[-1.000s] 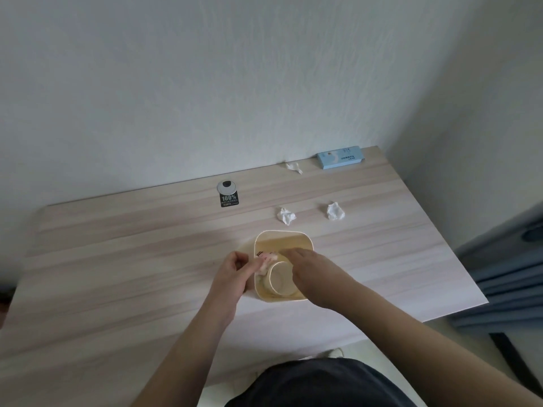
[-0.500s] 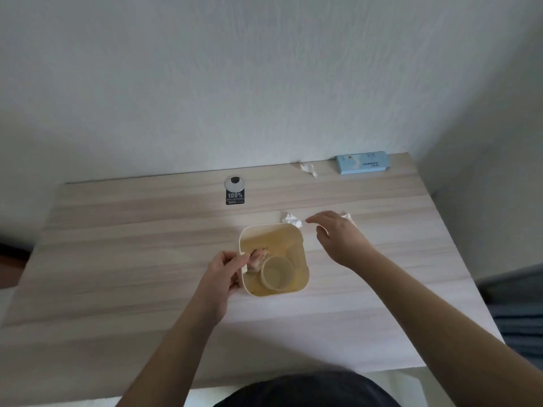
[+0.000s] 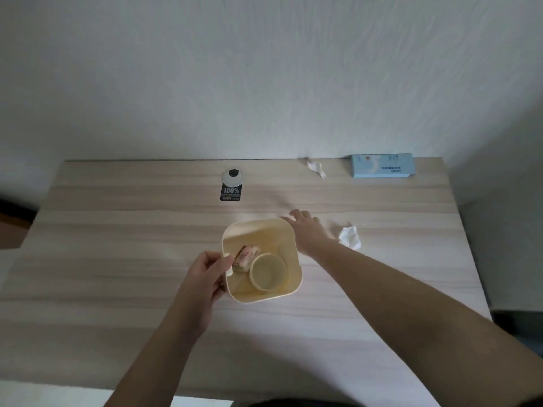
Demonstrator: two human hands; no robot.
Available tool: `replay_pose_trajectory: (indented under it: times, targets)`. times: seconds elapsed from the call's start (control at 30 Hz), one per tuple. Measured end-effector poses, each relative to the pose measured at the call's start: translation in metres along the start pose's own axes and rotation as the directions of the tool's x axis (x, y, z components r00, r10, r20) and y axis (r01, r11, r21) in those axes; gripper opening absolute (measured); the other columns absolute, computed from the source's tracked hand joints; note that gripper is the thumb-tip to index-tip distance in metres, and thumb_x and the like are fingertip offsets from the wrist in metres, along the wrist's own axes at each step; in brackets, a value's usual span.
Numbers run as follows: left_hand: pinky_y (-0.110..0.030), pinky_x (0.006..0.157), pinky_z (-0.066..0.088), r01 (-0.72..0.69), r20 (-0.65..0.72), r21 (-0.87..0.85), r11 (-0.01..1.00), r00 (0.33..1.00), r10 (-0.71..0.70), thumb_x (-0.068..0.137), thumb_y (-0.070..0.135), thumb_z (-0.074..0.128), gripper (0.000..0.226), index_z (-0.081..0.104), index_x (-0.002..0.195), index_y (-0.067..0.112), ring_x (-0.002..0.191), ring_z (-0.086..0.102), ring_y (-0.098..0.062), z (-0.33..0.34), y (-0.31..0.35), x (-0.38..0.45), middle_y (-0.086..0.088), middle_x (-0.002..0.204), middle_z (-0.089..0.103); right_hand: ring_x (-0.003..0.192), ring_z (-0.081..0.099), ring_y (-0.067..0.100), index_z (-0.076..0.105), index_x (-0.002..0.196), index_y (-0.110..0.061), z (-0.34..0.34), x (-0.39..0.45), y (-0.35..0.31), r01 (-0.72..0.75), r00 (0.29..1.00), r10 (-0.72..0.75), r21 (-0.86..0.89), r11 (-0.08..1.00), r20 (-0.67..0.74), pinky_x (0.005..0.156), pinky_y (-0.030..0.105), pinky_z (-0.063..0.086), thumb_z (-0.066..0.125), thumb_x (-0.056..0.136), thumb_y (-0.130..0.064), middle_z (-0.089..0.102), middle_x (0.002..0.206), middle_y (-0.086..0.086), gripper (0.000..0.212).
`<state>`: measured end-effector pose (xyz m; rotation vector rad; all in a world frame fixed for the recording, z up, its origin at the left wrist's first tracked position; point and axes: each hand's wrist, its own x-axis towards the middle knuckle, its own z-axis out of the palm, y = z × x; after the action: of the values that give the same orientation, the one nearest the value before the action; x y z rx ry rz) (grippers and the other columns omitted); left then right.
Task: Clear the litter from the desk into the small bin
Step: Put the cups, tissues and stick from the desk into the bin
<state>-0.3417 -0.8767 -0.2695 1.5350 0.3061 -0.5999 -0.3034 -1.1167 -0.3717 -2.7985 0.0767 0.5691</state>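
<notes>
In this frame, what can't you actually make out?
- Head view: the crumpled tissue just past the small bin is hidden under the right hand, so a grip can't be confirmed.
- The fine print on the blue box is too small to read.
- The litter under the paper cup is partly covered.
- The left hand covers the bin's near-left rim.

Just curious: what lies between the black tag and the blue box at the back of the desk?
In the head view, one small white paper scrap lies between the black tag and blue box.

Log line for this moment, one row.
left hand grips bin rim | right hand reaching beyond bin | tissue wad beside it | bin holds cup
</notes>
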Motion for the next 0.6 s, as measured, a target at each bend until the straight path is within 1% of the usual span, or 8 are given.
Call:
replay_pose_trajectory:
  times: [0.07, 0.2, 0.3, 0.37, 0.43, 0.5, 0.57, 0.6]
  targets:
    - [-0.022, 0.050, 0.041, 0.004, 0.000, -0.010, 1.000, 1.000, -0.004, 0.079, 0.026, 0.065, 0.019, 0.051, 0.083, 0.015, 0.042, 0.044, -0.002, 0.004, 0.003, 0.001, 0.014, 0.047, 0.047, 0.120, 0.043, 0.031, 0.046, 0.133, -0.016, 0.008, 0.001, 0.002, -0.011, 0.999, 0.009, -0.037, 0.999, -0.049, 0.094, 0.042, 0.040, 0.049, 0.091, -0.011, 0.044, 0.133, 0.012, 0.043]
    - [-0.026, 0.054, 0.039, 0.000, -0.023, 0.015, 1.000, 1.000, 0.000, 0.088, 0.020, 0.062, 0.014, 0.051, 0.083, 0.015, 0.042, 0.044, -0.002, 0.007, 0.003, 0.006, 0.014, 0.047, 0.046, 0.104, 0.054, 0.030, 0.057, 0.117, -0.012, 0.020, -0.002, 0.011, 0.002, 0.994, -0.005, -0.023, 1.000, -0.114, 0.080, 0.037, 0.040, 0.047, 0.089, -0.006, 0.057, 0.113, 0.010, 0.030]
    - [-0.027, 0.056, 0.039, 0.024, -0.031, 0.022, 0.999, 0.999, -0.023, 0.091, 0.019, 0.060, 0.013, 0.050, 0.084, 0.014, 0.042, 0.044, -0.002, 0.016, 0.002, 0.010, 0.014, 0.046, 0.047, 0.102, 0.057, 0.030, 0.060, 0.110, -0.012, 0.019, -0.007, 0.026, 0.013, 0.991, -0.003, 0.067, 0.998, -0.137, 0.084, 0.038, 0.042, 0.050, 0.090, -0.012, 0.062, 0.107, 0.010, 0.022]
    - [-0.024, 0.054, 0.038, 0.026, -0.014, 0.035, 0.999, 1.000, -0.026, 0.090, 0.021, 0.062, 0.014, 0.050, 0.085, 0.015, 0.043, 0.044, -0.002, 0.024, 0.003, 0.013, 0.015, 0.047, 0.048, 0.100, 0.057, 0.030, 0.061, 0.106, -0.014, 0.012, -0.012, 0.037, -0.018, 0.983, 0.047, 0.157, 0.987, -0.180, 0.082, 0.038, 0.041, 0.053, 0.091, -0.016, 0.064, 0.105, 0.008, 0.018]
    - [-0.022, 0.049, 0.033, 0.030, 0.007, 0.044, 0.999, 1.000, -0.030, 0.083, 0.028, 0.065, 0.019, 0.050, 0.082, 0.016, 0.043, 0.040, -0.003, 0.032, 0.003, 0.017, 0.015, 0.047, 0.046, 0.102, 0.056, 0.028, 0.065, 0.101, -0.018, 0.004, -0.020, 0.052, -0.064, 0.969, 0.114, 0.223, 0.973, -0.217, 0.085, 0.038, 0.042, 0.057, 0.089, -0.019, 0.065, 0.105, 0.004, 0.014]
    - [-0.021, 0.045, 0.034, 0.053, 0.020, 0.020, 0.998, 0.998, -0.053, 0.076, 0.031, 0.066, 0.023, 0.049, 0.080, 0.015, 0.041, 0.039, -0.003, 0.041, 0.004, 0.021, 0.014, 0.046, 0.045, 0.111, 0.050, 0.026, 0.068, 0.095, -0.022, 0.000, -0.030, 0.069, -0.119, 0.950, 0.179, 0.237, 0.964, -0.254, 0.093, 0.038, 0.038, 0.064, 0.087, -0.021, 0.061, 0.115, 0.000, 0.010]
    - [-0.019, 0.043, 0.036, 0.078, 0.034, -0.008, 0.997, 0.996, -0.078, 0.074, 0.032, 0.067, 0.025, 0.050, 0.081, 0.014, 0.041, 0.039, -0.004, 0.048, 0.004, 0.026, 0.012, 0.046, 0.045, 0.123, 0.040, 0.026, 0.071, 0.092, -0.024, 0.000, -0.040, 0.085, -0.204, 0.941, 0.253, 0.222, 0.954, -0.225, 0.098, 0.040, 0.033, 0.068, 0.084, -0.023, 0.051, 0.129, -0.001, 0.009]
    - [-0.021, 0.044, 0.034, 0.086, 0.038, -0.010, 0.996, 0.996, -0.085, 0.074, 0.032, 0.067, 0.026, 0.050, 0.081, 0.014, 0.041, 0.038, -0.005, 0.050, 0.004, 0.028, 0.011, 0.046, 0.044, 0.127, 0.035, 0.026, 0.072, 0.093, -0.025, 0.001, -0.045, 0.092, -0.265, 0.937, 0.304, 0.217, 0.940, -0.173, 0.099, 0.041, 0.032, 0.070, 0.084, -0.024, 0.047, 0.133, -0.001, 0.009]
